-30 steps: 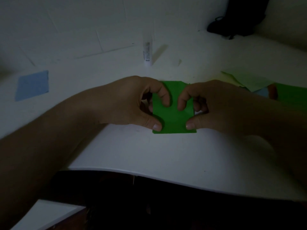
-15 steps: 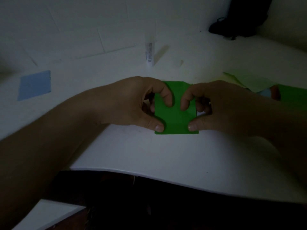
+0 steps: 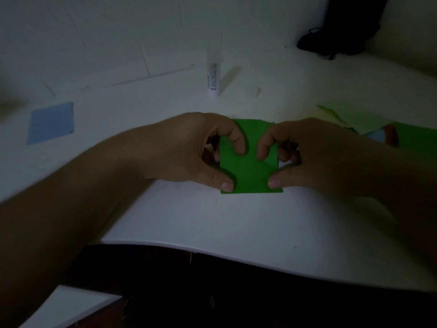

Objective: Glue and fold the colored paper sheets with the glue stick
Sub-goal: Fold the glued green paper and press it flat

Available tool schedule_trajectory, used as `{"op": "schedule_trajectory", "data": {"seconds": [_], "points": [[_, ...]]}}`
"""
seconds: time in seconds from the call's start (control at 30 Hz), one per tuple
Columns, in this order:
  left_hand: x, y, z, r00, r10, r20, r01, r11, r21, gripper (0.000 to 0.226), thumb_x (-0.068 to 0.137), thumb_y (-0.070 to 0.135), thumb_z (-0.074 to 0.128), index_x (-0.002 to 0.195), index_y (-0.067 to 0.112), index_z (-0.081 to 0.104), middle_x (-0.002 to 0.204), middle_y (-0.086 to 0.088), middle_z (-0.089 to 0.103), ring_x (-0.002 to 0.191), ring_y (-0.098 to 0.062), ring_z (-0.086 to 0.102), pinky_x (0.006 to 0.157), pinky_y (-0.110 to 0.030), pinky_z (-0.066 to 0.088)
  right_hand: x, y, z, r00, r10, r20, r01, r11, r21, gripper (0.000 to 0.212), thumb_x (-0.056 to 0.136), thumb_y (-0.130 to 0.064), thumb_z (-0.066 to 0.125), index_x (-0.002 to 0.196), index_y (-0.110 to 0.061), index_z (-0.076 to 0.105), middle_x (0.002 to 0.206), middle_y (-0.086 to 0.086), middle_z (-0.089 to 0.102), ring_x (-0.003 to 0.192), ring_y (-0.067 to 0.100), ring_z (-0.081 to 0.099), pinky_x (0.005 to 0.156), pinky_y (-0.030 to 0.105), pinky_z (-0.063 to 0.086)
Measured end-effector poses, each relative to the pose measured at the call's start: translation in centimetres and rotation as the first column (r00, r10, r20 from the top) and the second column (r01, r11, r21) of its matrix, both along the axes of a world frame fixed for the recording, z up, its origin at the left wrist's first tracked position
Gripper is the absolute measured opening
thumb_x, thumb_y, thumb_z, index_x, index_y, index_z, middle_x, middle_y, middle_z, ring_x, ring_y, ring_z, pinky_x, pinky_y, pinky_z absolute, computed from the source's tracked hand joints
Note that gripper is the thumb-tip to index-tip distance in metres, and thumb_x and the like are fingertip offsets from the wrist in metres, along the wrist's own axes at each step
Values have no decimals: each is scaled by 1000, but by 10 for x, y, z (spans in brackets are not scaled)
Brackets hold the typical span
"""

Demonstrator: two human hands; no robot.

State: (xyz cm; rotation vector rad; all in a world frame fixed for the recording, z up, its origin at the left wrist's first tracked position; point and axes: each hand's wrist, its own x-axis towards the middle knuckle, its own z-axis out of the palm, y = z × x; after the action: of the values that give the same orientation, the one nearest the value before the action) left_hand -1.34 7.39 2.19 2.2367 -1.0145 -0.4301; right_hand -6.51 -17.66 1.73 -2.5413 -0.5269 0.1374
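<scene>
Green folded paper [image 3: 248, 169] on the table [image 3: 212, 221], pinched between both hands, left [image 3: 189, 150] and right [image 3: 319, 155].

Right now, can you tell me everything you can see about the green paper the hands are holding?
The bright green folded paper piece looks thin and matte, roughly rectangular, standing taller than wide in the view. It lies on the white table, near its front edge. The left hand pinches its left side, thumb on the lower corner and a curled finger on top. The right hand mirrors that grip on the right side. A faint crease shows near the right edge. Its side edges are partly hidden by the fingers.
</scene>
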Motion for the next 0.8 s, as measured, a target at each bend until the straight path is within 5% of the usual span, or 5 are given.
{"op": "schedule_trajectory", "data": {"seconds": [0.1, 0.3, 0.47, 0.63, 0.8], "points": [[1, 0, -1, 1000, -4, 2, 4, 1000, 3, 50, 66, 32, 94, 107, 34, 65, 94, 5, 64, 62, 6, 60, 61, -8, 44, 0, -1, -1, 1000, 4, 8, -4, 1000, 4, 36, 62, -48, 83, 92, -44, 64, 77, -9, 58, 64, -2, 54, 60, 12, 41], [2, 1, -1, 1000, -10, 0, 10, 1000, -11, 50, 66, 33, 94, 106, 36, 65, 95, 2, 66, 64, 5, 60, 62, -9, 46, 0, 0, 1, 1000, 0, -7, 0, 1000, 2, 35, 62, -48, 81, 92, -44, 63, 84, -25, 57, 66, -4, 54, 60, 9, 40], [2, 0, -2, 1000, -14, 12, 15, 1000, -23, 52, 66, 29, 95, 107, 34, 65, 99, 2, 65, 63, 7, 59, 61, -7, 43, -3, 7, -3, 997, -60, 45, 57, 996, 63, 35, 62, -60, 73, 85, -40, 56, 74, -15, 53, 64, -5, 50, 56, 11, 37], [3, -1, -3, 999, -37, 5, 38, 998, -51, 55, 67, 26, 95, 111, 33, 63, 103, 16, 64, 77, 2, 62, 67, -9, 47, -6, 17, -11, 988, -48, 144, 49, 999, -4, 59, 50, -85, 63, 90, -47, 42, 90, -18, 40, 78, -5, 45, 62, 19, 30], [4, 0, -5, 999, -47, -14, 46, 996, -75, 60, 69, 24, 96, 118, 32, 63, 115, 10, 62, 101, -13, 65, 74, -23, 57, -7, 10, 1, 998, -51, 28, 52, 998, -41, 65, 50, -68, 80, 100, -50, 41, 98, -20, 38, 76, -2, 45, 62, 19, 35]]}}
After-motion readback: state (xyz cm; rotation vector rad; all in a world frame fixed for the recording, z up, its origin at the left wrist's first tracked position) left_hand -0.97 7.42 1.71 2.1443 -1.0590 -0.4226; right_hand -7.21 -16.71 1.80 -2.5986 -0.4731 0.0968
